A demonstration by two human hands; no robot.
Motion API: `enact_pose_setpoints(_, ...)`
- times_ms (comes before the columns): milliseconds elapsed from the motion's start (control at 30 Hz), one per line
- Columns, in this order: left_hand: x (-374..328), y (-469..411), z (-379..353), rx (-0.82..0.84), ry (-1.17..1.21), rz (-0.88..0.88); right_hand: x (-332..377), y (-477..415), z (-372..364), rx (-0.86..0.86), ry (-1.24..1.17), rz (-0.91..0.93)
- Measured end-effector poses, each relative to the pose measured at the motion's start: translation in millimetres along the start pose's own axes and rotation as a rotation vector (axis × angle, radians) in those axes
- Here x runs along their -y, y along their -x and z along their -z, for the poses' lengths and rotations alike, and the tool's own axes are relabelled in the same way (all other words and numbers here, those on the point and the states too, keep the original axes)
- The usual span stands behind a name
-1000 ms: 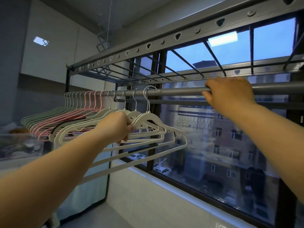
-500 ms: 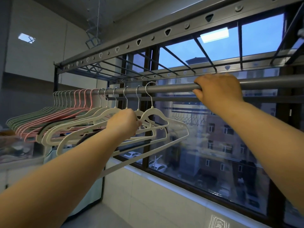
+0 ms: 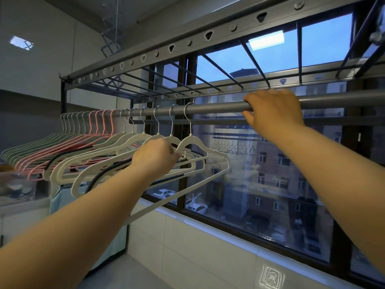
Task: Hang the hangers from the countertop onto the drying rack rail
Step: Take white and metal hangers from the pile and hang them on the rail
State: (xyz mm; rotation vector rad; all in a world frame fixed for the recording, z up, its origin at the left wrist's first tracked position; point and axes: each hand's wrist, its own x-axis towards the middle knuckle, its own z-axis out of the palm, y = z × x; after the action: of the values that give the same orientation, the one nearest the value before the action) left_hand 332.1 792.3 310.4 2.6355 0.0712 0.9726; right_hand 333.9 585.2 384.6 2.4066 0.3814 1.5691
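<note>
Head view looked up along the drying rack rail (image 3: 218,107), a grey bar running across the frame in front of the window (image 3: 270,184). The right hand (image 3: 275,110) was wrapped over the rail with its fingers curled around it, well to the right of the last hook. It was most likely there to steady the bar or brace the person's reach, not to handle a hanger. The left hand (image 3: 155,156) was closed around the shoulders of the white hangers (image 3: 133,140), in the middle of the group. How many it pinched could not be told, because the hand hid the spot. All six white hooks were already seated over the rail. The rightmost hanger (image 3: 208,149) hung just beside the left hand's fingertips, and it seemed the hand was spacing or sliding the set along the bar. Further left, the pink hangers (image 3: 100,122) and the green hangers (image 3: 31,142) were packed hook against hook. That left the open stretch of rail between the two hands free. No hanger was visible off the rail, and the countertop itself could not be made out, so the hanging looked near its end.
</note>
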Motion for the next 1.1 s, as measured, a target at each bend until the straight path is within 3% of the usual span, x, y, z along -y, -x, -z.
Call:
enact_pose_setpoints(167, -8, 16, 11, -0.116, 0.03, -0.127, -1, 10, -2, -0.026, -0.112, -0.007)
enact_pose_setpoints(300, -22, 40, 11, -0.206, 0.183, -0.317, -3, 33, -14, -0.273, -0.166, 0.037)
enact_pose_setpoints(367, -32, 55, 4, -0.193, 0.28, -0.391, -6, 50, -18, -0.315, -0.136, 0.033)
enact_pose_setpoints(600, -78, 97, -61, 0.029, 0.537, -0.353, -61, 135, -18, -0.241, -0.061, 0.057)
enact_pose_setpoints(700, -114, 119, -97, 0.173, 0.62, -0.359, -98, 187, -3, -0.07, -0.009, -0.015)
enact_pose_setpoints(900, -236, 189, -152, 0.39, 0.74, -0.476, -190, 316, 51, 0.264, 0.117, -0.24)
enact_pose_setpoints(1100, -382, 291, -188, 0.633, 0.866, -0.681, -291, 463, 121, 0.227, 0.296, -0.496)
